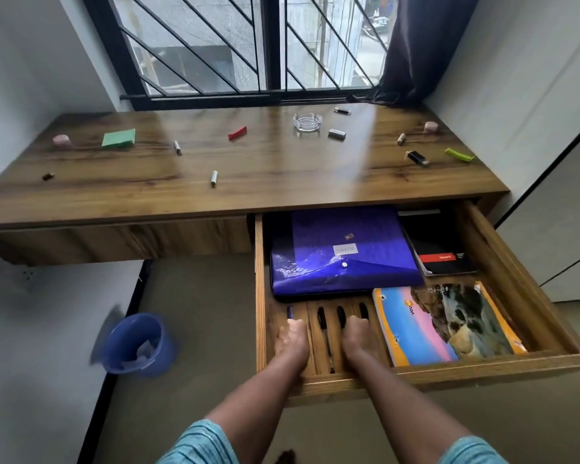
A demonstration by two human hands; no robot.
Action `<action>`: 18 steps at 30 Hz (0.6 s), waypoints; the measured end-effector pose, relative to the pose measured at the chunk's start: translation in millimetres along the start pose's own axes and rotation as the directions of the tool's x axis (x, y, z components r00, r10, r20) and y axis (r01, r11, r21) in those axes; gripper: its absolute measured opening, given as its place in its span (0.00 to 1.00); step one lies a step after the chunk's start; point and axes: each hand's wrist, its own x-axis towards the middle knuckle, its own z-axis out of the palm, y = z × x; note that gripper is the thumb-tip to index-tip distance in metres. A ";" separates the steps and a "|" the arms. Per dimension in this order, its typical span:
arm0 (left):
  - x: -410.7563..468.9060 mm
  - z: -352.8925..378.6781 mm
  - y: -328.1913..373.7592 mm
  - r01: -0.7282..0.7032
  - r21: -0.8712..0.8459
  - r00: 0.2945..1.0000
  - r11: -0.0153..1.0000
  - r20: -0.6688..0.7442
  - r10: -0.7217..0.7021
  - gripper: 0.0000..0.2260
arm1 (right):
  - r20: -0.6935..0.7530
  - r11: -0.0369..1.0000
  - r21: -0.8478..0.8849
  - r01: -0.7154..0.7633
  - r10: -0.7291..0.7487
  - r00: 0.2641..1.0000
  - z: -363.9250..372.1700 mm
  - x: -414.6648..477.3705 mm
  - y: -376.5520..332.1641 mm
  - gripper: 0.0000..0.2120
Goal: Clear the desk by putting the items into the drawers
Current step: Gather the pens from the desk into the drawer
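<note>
Ashtray (307,122) on desk (265,172), folder (342,242) in drawer (482,366) beneath, pens (321,318) before folder

Soft daylight from the window (272,45), glare on the desk (359,155) (blurred bucket (134,343), bowed edges)

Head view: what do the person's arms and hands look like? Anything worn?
Bare from the sleeves down: left hand and right hand ungloved, no watch or band on either wrist. Short sleeves of teal, heathered fabric show at the bottom edge, left sleeve and right sleeve. Fingers are mostly hidden, so rings cannot be judged.
</note>
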 end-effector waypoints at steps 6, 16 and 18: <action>-8.0 0.3 6.8 -0.037 0.057 0.999 0.998 -0.028 0.039 0.18 | -0.002 0.999 -0.008 -0.037 0.037 0.999 -2.5 -4.1 0.7 0.06; -45.4 0.8 22.1 0.103 -0.135 0.946 0.985 -0.293 -0.139 0.17 | -0.063 0.994 -0.093 0.049 -0.055 0.996 -38.6 -6.8 29.1 0.12; -62.5 5.9 24.6 0.124 -0.197 0.927 0.972 -0.327 -0.185 0.18 | -0.068 0.991 -0.120 0.065 -0.074 0.995 -50.3 -12.9 42.4 0.15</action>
